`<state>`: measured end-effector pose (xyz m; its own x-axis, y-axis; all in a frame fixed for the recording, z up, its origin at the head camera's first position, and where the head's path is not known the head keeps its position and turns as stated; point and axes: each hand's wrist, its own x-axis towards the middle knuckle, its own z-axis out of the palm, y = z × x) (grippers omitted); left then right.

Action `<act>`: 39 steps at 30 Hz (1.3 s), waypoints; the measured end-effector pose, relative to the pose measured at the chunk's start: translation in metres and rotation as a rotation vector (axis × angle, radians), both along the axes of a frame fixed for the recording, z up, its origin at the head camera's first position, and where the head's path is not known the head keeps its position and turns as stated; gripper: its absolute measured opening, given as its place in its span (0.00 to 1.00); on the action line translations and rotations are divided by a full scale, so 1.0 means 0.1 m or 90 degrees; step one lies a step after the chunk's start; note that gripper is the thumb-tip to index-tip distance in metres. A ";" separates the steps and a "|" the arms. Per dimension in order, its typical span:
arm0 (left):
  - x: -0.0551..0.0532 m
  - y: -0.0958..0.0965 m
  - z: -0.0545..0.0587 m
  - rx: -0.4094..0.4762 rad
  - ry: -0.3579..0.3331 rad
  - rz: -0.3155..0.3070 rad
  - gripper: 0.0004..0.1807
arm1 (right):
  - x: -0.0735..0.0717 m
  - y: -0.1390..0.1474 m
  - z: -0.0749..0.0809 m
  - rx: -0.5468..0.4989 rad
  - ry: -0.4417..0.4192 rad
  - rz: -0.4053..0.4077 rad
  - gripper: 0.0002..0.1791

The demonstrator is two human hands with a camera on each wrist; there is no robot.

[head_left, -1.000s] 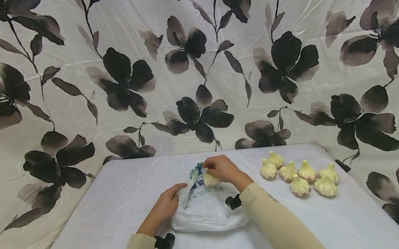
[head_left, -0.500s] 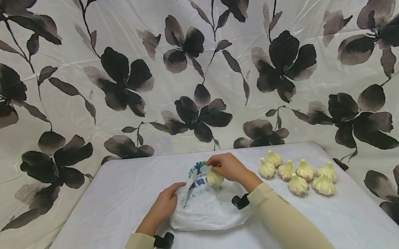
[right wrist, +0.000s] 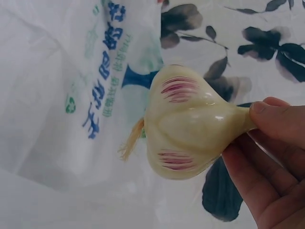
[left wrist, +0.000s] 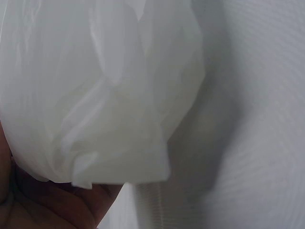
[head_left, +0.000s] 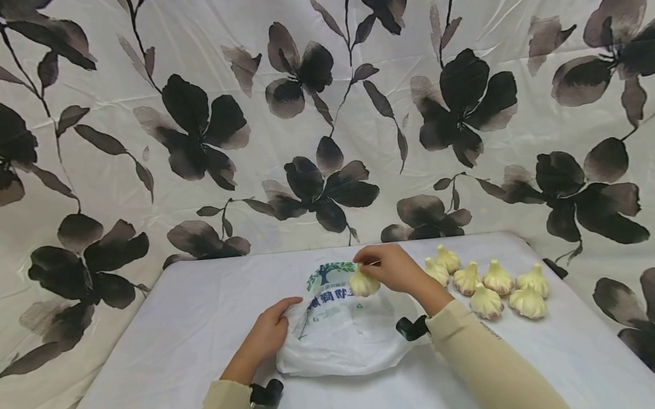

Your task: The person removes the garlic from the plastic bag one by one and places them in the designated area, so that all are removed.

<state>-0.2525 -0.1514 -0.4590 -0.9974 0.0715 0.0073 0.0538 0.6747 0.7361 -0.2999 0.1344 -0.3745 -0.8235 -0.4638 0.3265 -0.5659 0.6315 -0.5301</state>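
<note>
My right hand pinches a garlic bulb by its stem, with the thumb on one side. The bulb is cream with pinkish streaks and a tuft of dry roots. It hangs over the printed upper part of a white plastic bag, which has a green tree and blue lettering. At the bag's left edge, my left hand grips the plastic. In the left wrist view, the bag's folds hide most of that hand's fingers. What lies inside the bag is hidden.
Several more garlic bulbs stand grouped on the right of the white-covered table, close beyond my right forearm. Behind the table hangs a pale cloth with dark flowers.
My right hand has drawn the garlic bulb to the right and slightly up. More of the bag's print shows now. My left hand keeps its hold at the bag's edge.
</note>
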 end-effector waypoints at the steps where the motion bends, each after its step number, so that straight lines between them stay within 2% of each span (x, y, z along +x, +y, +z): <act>1: 0.00 0.00 0.00 0.002 -0.002 0.002 0.26 | 0.00 0.03 0.01 -0.002 0.002 -0.004 0.10; 10: -0.02 -0.01 -0.01 -0.007 0.002 -0.007 0.27 | 0.06 0.28 0.08 -0.025 0.007 -0.033 0.10; 16: -0.05 -0.02 -0.03 -0.001 -0.009 -0.001 0.27 | 0.12 0.46 0.12 -0.035 -0.010 -0.061 0.12; 24: -0.08 -0.03 -0.06 -0.001 -0.016 0.003 0.27 | 0.20 0.70 0.17 -0.082 0.032 -0.072 0.12; 39: -0.10 -0.07 -0.06 -0.006 -0.018 0.001 0.27 | 0.29 1.17 0.06 -0.054 0.011 -0.137 0.12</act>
<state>-0.2625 -0.1584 -0.4648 -0.9974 0.0696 -0.0209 0.0323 0.6821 0.7306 -0.2710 0.2512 -0.3684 -0.8941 -0.2487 0.3725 -0.4331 0.6917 -0.5779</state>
